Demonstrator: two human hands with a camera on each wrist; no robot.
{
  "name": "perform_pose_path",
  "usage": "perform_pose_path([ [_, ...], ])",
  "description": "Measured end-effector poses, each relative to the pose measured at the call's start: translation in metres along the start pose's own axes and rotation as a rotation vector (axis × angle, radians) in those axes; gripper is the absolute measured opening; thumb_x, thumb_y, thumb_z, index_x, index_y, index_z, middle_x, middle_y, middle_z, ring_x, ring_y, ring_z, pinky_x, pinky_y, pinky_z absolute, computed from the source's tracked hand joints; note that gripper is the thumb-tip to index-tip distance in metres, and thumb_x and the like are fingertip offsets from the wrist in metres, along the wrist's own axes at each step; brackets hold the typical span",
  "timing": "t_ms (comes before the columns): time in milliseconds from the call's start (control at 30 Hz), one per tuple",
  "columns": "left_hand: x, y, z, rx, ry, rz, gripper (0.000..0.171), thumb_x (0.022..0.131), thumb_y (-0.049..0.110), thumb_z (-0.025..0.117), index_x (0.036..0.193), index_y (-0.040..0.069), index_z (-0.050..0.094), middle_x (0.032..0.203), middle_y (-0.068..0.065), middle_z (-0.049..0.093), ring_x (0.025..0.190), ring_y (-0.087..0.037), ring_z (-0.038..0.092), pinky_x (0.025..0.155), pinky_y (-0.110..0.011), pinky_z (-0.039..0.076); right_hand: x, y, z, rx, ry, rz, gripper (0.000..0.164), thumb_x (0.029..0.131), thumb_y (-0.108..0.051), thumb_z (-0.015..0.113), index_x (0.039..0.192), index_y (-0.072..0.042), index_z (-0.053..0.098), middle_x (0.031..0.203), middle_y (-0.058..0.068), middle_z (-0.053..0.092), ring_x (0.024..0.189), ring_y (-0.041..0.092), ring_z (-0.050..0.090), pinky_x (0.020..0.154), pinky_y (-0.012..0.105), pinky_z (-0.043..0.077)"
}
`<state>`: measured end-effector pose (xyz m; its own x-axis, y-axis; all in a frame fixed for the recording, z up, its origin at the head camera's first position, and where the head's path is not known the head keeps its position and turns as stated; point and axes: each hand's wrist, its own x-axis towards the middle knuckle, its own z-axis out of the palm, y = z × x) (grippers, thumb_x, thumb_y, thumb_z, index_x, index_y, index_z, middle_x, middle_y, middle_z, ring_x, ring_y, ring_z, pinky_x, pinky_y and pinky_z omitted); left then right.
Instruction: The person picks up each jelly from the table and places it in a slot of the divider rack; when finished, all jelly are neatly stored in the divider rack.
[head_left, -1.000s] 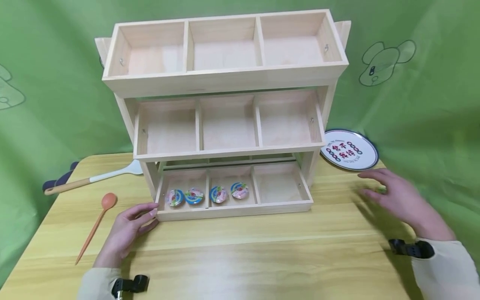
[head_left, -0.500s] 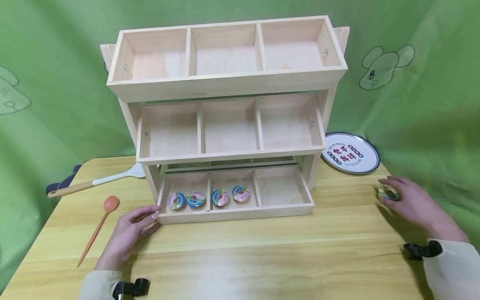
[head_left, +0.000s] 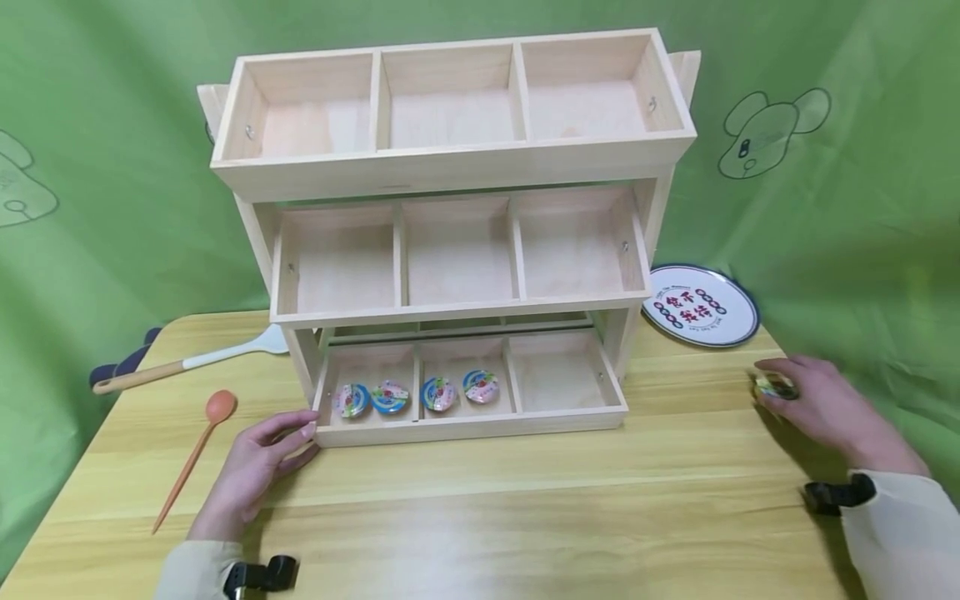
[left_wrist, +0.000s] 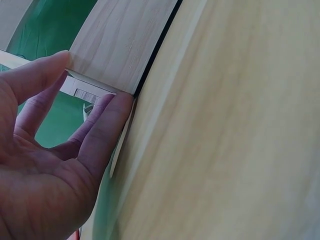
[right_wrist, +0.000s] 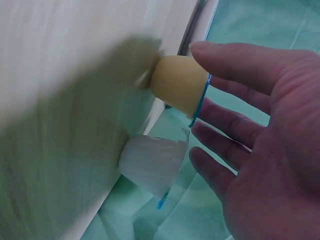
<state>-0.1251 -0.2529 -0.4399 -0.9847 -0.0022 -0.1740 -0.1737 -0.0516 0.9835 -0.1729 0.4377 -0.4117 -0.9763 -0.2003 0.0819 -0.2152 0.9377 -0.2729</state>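
Observation:
At the lower left corner of the rack's bottom wooden tray (head_left: 472,427), my left hand (head_left: 251,467) holds the tray's end between thumb and fingers (left_wrist: 112,117). Several small jelly cups (head_left: 438,394) with printed lids sit in its left and middle compartments. Over at the right side of the table, my right hand (head_left: 828,412) has thumb and fingers round a yellow jelly cup (right_wrist: 177,82) with a blue-edged lid. Just beside it in the right wrist view is a whitish jelly cup (right_wrist: 150,162), near the lower fingers. The palm hides most of these cups in the head view.
Two upper wooden trays (head_left: 457,310) of the rack rise above the bottom one, each with three compartments. A round printed plate (head_left: 701,307) lies behind the right hand. On the left lie an orange spoon (head_left: 220,407) and a white spatula (head_left: 213,357) with a wooden handle.
My right hand has moved right and slightly down, away from the plate, to a jelly cup, and its fingers have closed in. The left hand keeps its place at the tray corner.

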Motion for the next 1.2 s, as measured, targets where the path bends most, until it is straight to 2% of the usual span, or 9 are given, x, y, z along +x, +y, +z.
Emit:
perform_pose_path([
  [100,0.001,0.0,0.0,-0.005,0.001,-0.005,0.033,0.094,0.004,0.065,0.123,-0.012,0.06,0.123,-0.017,0.053,0.104,-0.016,0.063,0.096,-0.038,0.054,0.001,-0.002,-0.001,-0.009,-0.007,-0.001,0.043,0.091,-0.011,0.069,0.125,0.009,0.052,0.122,0.042,0.043,0.11,0.061,0.035,0.09,0.078,0.03],
  [533,0.0,0.001,0.0,-0.003,-0.003,-0.005,0.032,0.095,0.004,0.065,0.122,-0.012,0.06,0.121,-0.014,0.054,0.104,-0.015,0.063,0.096,-0.038,0.053,-0.001,-0.02,-0.008,-0.029,-0.004,-0.006,0.045,0.089,-0.015,0.072,0.126,0.005,0.055,0.123,0.04,0.045,0.109,0.058,0.035,0.086,0.075,0.035],
  [800,0.0,-0.001,0.0,-0.004,-0.002,0.001,0.032,0.094,0.004,0.065,0.122,-0.011,0.061,0.118,-0.009,0.055,0.104,-0.015,0.063,0.096,-0.038,0.054,0.0,-0.036,-0.014,-0.006,-0.083,0.031,0.049,0.093,-0.019,0.069,0.129,0.008,0.051,0.123,0.04,0.043,0.107,0.06,0.042,0.086,0.077,0.037],
  [1033,0.0,-0.001,-0.001,-0.005,-0.004,-0.002,0.032,0.094,0.005,0.066,0.122,-0.011,0.061,0.118,-0.009,0.055,0.104,-0.015,0.063,0.095,-0.038,0.054,-0.001,-0.043,-0.012,0.022,-0.07,-0.022,0.045,0.092,-0.016,0.07,0.127,0.008,0.054,0.113,0.036,0.052,0.097,0.054,0.053,0.077,0.069,0.047],
  [1200,0.0,-0.002,-0.001,-0.019,-0.007,-0.006,0.032,0.094,0.004,0.066,0.122,-0.011,0.061,0.118,-0.01,0.056,0.103,-0.016,0.064,0.095,-0.039,0.054,-0.001,-0.049,-0.01,0.038,-0.056,-0.046,0.043,0.094,-0.016,0.068,0.129,0.005,0.054,0.115,0.033,0.052,0.097,0.05,0.055,0.076,0.066,0.049],
])
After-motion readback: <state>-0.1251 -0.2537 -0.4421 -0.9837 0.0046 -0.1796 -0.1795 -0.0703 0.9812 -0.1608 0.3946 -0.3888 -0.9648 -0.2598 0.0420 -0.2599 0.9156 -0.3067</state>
